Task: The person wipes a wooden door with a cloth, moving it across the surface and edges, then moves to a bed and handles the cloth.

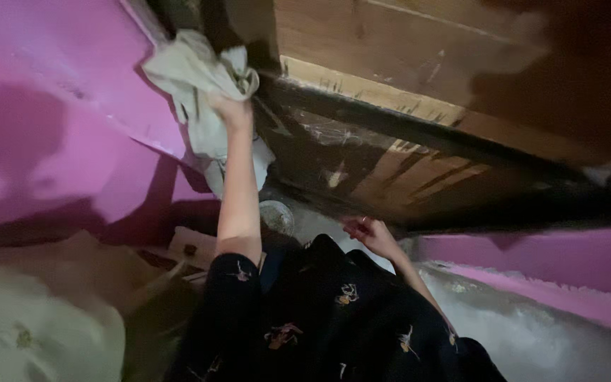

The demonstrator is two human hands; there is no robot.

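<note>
My left hand [231, 110] is raised and grips a crumpled pale cloth [196, 74]. It presses the cloth against the corner where the pink wall [58, 120] meets a dark wooden door frame [390, 127]. Part of the cloth hangs down behind my forearm. My right hand [368, 232] is lower, near the base of the wooden door [404, 42], with fingers loosely spread and nothing in them. A ring shows on one finger. My dark sleeves with small floral prints fill the bottom centre.
A small round dish [277, 216] lies on the floor by the door's base. A pink ledge [546, 265] runs along the right above a grey floor [532, 339]. Pale fabric [30, 325] lies at the lower left.
</note>
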